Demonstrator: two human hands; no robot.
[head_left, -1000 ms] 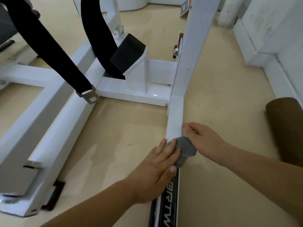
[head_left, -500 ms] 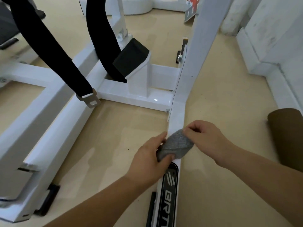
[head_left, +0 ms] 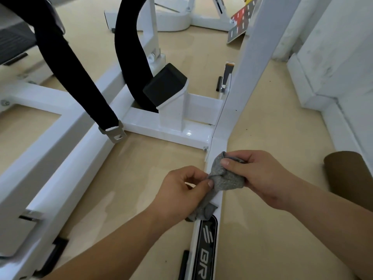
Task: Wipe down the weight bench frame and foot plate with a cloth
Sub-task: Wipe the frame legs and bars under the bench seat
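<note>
The left hand [head_left: 181, 190] pinches the cloth [head_left: 226, 178] at its near fold; the right hand [head_left: 264, 178] pinches its far edge. Both grips hold it bunched just over the frame rail [head_left: 219, 146], likely refolding for a fresh wiping face.

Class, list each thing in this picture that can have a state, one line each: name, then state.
white frame rail, flat on the floor, not being wiped
grey cloth, bunched up, held above the rail
left hand, pinches the cloth's lower part
right hand, grips the cloth's upper end
strap buckle, unclipped, hanging at the strap's end
</note>
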